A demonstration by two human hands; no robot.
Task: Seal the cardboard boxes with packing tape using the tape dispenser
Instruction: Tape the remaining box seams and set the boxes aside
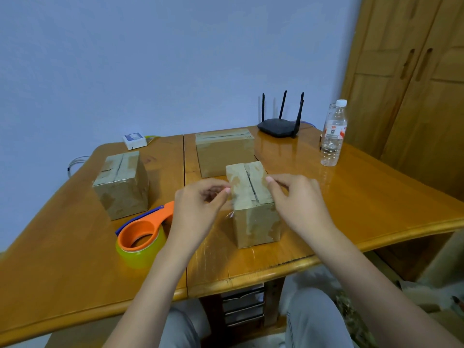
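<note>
Two hands [198, 202] [298, 199] pinching clear tape over nearest box [253, 204], three boxes, one dispenser [144, 237]

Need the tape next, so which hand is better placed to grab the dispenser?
Left. The left hand is nearest the tape dispenser; the right hand sits beyond the near box.

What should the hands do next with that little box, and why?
Probably lower the clear tape strip onto the near box and press it across the open slit. The left hand and right hand seem to pinch it over the top, while the tape dispenser lies on the table.
</note>
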